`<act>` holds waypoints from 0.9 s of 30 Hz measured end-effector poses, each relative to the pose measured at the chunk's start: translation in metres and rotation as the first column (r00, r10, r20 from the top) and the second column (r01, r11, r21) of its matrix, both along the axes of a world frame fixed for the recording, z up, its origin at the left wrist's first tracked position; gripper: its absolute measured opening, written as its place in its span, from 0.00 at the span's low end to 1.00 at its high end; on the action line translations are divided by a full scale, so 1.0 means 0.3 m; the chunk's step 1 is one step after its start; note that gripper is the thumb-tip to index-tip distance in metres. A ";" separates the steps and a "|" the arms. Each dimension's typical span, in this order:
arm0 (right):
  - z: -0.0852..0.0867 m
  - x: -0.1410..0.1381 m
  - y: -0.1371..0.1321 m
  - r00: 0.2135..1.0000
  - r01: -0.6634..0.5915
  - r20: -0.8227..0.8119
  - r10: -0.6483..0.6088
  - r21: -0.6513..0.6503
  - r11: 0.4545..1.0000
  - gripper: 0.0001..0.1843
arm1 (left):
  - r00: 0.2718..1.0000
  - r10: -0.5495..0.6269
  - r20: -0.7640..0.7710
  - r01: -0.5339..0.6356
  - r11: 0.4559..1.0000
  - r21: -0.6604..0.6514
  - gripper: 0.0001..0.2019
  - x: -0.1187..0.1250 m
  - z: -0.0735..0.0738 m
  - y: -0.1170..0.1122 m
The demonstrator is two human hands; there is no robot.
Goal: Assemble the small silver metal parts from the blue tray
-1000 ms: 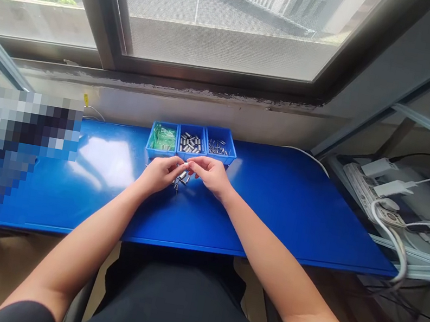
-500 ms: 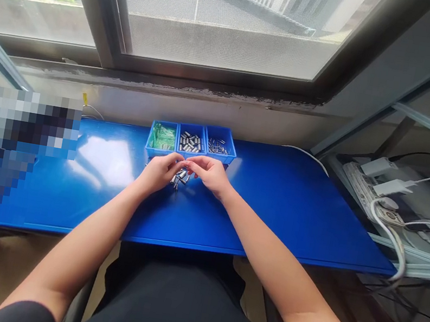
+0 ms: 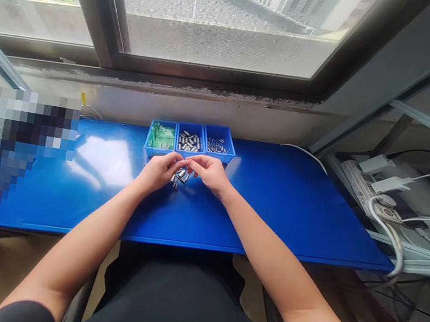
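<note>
Mid-counter, head view: left hand (image 3: 160, 170) and right hand (image 3: 210, 172), each pinched shut, fingertips meeting; whatever they pinch is too small to tell. Beneath them, a pile of small metal parts (image 3: 179, 178) on the blue counter (image 3: 274, 204). Just beyond, touching side by side: left bin (image 3: 148, 139), green pieces; middle bin (image 3: 191, 124), short pale pieces; right bin (image 3: 231, 150), thin pins. Far right: power strip (image 3: 364, 180).

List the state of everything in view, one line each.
left hand: fingers curled, tips meeting the other's, grip unclear.
right hand: curled likewise, grip unclear.
loose parts: heaped on the table between both hands.
left bin: holds green pieces.
middle bin: holds pale pieces.
right bin: holds thin metal pins.
</note>
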State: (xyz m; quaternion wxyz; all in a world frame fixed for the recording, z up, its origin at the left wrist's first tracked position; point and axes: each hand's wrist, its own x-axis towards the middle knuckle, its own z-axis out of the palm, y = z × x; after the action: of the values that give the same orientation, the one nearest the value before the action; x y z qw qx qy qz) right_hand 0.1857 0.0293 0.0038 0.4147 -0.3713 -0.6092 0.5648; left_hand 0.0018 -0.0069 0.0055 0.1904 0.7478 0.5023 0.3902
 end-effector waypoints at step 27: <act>0.007 -0.003 -0.003 0.999 0.019 -0.035 -0.019 -0.011 1.000 0.27 | 0.998 -0.017 0.056 0.015 1.000 0.027 0.14 0.007 -0.002 -0.005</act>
State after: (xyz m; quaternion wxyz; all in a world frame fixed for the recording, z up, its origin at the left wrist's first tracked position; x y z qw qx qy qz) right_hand 0.1847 0.0285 0.0060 0.4287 -0.3694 -0.5952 0.5706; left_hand 0.0040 -0.0085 0.0050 0.1976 0.7430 0.4857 0.4159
